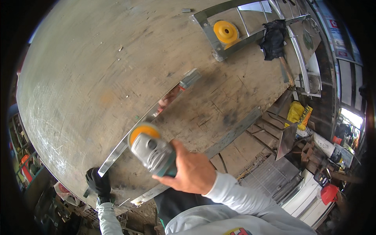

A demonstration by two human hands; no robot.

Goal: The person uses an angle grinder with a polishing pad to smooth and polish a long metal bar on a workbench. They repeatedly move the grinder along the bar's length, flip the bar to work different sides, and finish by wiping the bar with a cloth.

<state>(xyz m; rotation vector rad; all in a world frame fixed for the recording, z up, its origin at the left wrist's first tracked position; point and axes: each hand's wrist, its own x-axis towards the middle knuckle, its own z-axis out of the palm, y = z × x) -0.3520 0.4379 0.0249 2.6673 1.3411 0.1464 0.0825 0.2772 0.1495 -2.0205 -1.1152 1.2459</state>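
Two hands are at the shiny metal bar (113, 158), which lies on the table (70, 98). The bare right hand (196, 168) is wrapped around the grinder (150, 150), beside the bar's middle; the gloved left hand (98, 183) is at its lower end, but whether these fingers pinch or only press, I cannot tell. If the bar is weakly held, it could slip or kick when the disc (145, 132) catches its edge. The disc is blurred; its contact with the bar stays unclear.
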